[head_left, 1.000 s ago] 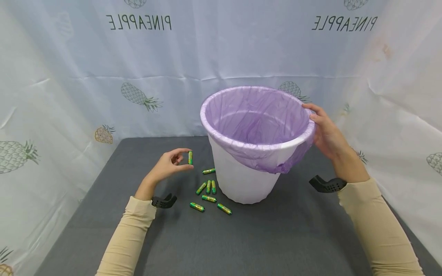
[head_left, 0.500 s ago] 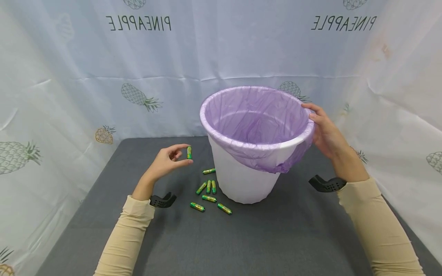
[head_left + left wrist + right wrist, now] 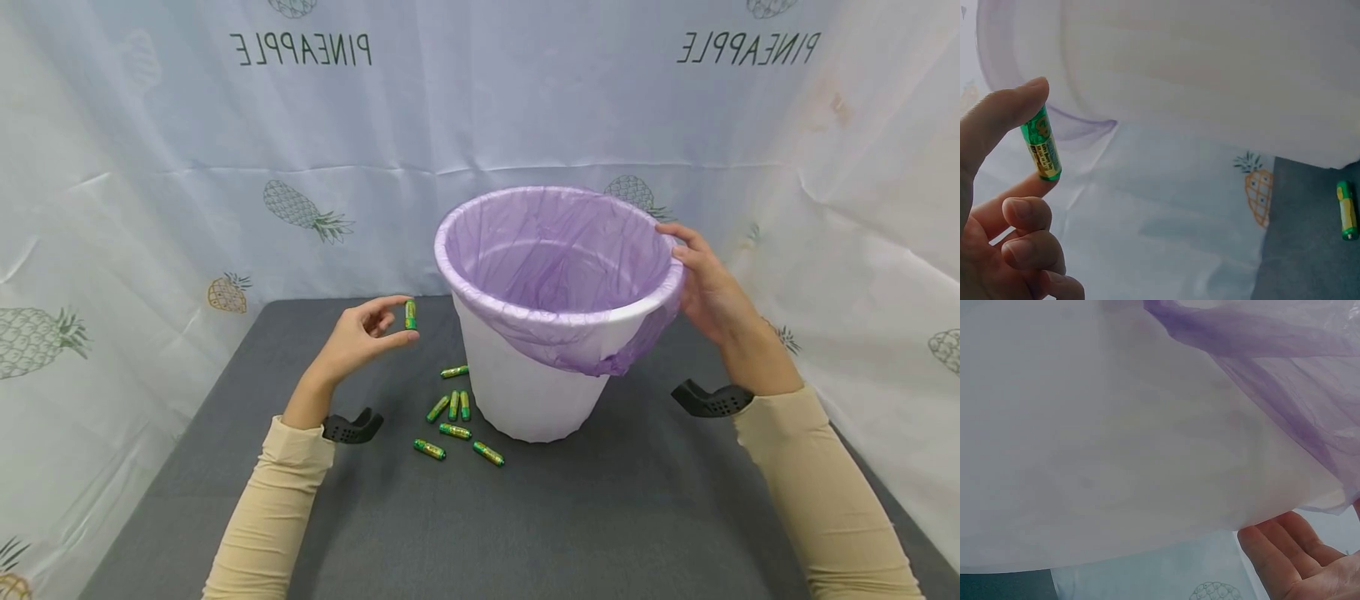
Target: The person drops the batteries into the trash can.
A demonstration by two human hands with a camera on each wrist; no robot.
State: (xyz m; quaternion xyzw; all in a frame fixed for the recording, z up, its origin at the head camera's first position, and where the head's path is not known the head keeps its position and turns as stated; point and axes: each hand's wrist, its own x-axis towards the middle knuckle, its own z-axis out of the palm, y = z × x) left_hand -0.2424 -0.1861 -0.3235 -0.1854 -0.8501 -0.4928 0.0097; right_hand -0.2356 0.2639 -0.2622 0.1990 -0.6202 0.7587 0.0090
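Observation:
Between the thumb and index finger of my left hand [image 3: 362, 337] a small green and yellow battery [image 3: 410, 316] is pinched upright, above the table and left of the bin. The left wrist view shows the same battery [image 3: 1042, 145] held end to end, other fingers curled below. A white trash bin [image 3: 528, 387] stands upright, lined with a purple plastic bag [image 3: 562, 283] folded over its rim. My right hand [image 3: 708, 283] grips the bin's right rim through the bag. In the right wrist view, fingertips [image 3: 1266, 544] touch the bin's outer wall. The bin's bottom inside is hidden.
Several loose batteries lie on the dark grey table [image 3: 570, 525] by the bin's left base, including one battery [image 3: 429, 449] nearest the front. A pineapple-print curtain [image 3: 480, 100] closes off the back and sides.
My left hand has risen slightly and moved a little left, lifting the pinched battery with it. The right hand and bin have stayed put.

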